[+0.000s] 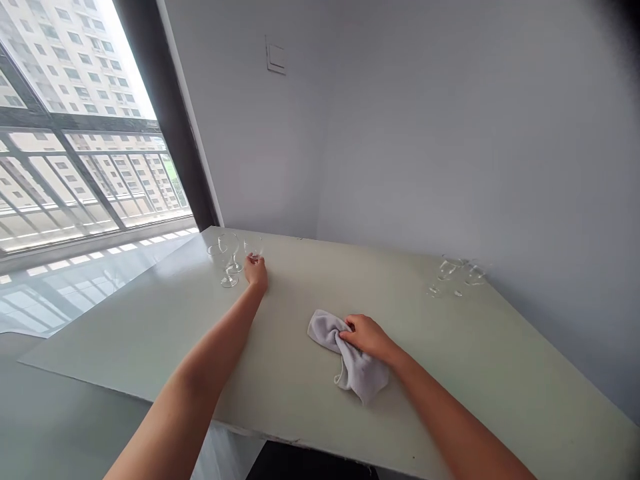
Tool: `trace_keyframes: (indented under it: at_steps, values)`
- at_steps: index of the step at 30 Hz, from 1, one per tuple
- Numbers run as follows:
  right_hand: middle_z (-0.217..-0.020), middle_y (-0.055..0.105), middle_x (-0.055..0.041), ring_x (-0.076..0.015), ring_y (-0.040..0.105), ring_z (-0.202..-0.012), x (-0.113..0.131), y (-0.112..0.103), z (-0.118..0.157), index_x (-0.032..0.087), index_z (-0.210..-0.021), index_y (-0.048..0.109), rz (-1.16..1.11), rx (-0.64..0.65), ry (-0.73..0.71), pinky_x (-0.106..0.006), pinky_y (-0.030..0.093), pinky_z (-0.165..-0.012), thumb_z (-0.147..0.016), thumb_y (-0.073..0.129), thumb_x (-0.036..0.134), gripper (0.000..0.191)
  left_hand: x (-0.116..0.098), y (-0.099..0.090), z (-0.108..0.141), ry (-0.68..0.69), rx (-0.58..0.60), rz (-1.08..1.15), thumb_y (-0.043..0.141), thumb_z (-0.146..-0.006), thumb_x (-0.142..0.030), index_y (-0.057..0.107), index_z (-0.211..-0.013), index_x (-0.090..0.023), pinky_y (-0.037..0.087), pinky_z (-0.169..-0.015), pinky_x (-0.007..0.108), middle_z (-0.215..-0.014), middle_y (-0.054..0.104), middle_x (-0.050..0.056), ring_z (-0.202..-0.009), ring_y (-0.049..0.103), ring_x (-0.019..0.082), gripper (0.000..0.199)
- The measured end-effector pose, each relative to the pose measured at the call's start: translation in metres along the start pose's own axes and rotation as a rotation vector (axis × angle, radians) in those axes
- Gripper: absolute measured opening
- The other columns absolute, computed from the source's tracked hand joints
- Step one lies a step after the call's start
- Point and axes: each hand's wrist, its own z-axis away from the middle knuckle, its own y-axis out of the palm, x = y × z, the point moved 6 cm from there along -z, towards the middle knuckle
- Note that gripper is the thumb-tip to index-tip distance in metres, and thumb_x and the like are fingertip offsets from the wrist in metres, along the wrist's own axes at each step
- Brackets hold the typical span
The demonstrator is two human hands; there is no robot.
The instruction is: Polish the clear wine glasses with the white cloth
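At the table's far left, my left hand [256,271] is closed around the lower part of a clear stemmed glass [253,245]. The hand hides much of that glass's stem and base. Just left of it, two more clear stemmed glasses [229,248] stand upright close together. Nearer the middle, my right hand [369,335] pinches a crumpled light grey-purple cloth [361,371] between thumb and fingers. The cloth lies on the tabletop, with a small loop at its edge.
Other clear glasses [447,268] stand at the table's back right, by the wall. The pale table [300,407] meets grey walls behind and has a bare front edge. Beyond the left edge is a large window [90,160]. Something dark [310,461] sits below the front edge.
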Motion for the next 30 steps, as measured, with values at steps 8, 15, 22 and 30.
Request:
trace_keyframes:
  at_steps: [8, 15, 22, 30]
  values:
    - [-0.065, 0.057, 0.0017, -0.0147, 0.052, -0.06, -0.043, -0.038, 0.002, 0.019, -0.078, 0.055, -1.261, -0.294, 0.117, -0.027, 0.042, -0.059, -0.062, 0.065, 0.039, 0.026, -0.026, 0.043, 0.085, 0.083, 0.539, 0.057, 0.051, -0.073, -0.033, 0.054, -0.096, -0.017, 0.045, -0.061, 0.024, -0.072, 0.063, 0.002, -0.071, 0.06, 0.014, 0.028]
    - [-0.068, 0.058, 0.0007, -0.0161, 0.053, -0.06, -0.071, -0.072, 0.007, 0.02, -0.081, 0.056, -1.223, -0.737, 0.106, -0.028, 0.043, -0.053, -0.056, 0.063, 0.033, 0.03, -0.049, 0.055, 0.181, 0.445, 0.794, -0.274, 0.047, -0.08, -0.041, 0.056, -0.096, -0.026, 0.039, -0.057, 0.023, -0.064, 0.06, -0.003, -0.06, 0.056, 0.012, 0.024]
    - [-0.085, 0.062, -0.002, -0.0158, 0.051, -0.073, -0.038, -0.061, 0.019, 0.019, -0.097, 0.063, -1.071, -0.689, -0.008, -0.024, 0.039, -0.059, -0.068, 0.054, 0.029, 0.032, -0.054, 0.044, 0.188, 0.958, 0.609, -0.481, 0.049, -0.082, -0.034, 0.058, -0.108, -0.027, 0.039, -0.071, 0.028, -0.067, 0.062, 0.002, -0.07, 0.057, 0.017, 0.028]
    - [-0.08, 0.06, 0.0001, -0.014, 0.051, -0.071, 0.008, -0.029, 0.023, 0.022, -0.109, 0.06, -0.899, -0.289, -0.134, -0.024, 0.039, -0.061, -0.076, 0.051, 0.032, 0.036, -0.054, 0.044, 0.192, 1.08, 0.607, -0.572, 0.044, -0.085, -0.036, 0.057, -0.112, -0.026, 0.038, -0.074, 0.029, -0.067, 0.061, 0.003, -0.069, 0.057, 0.016, 0.032]
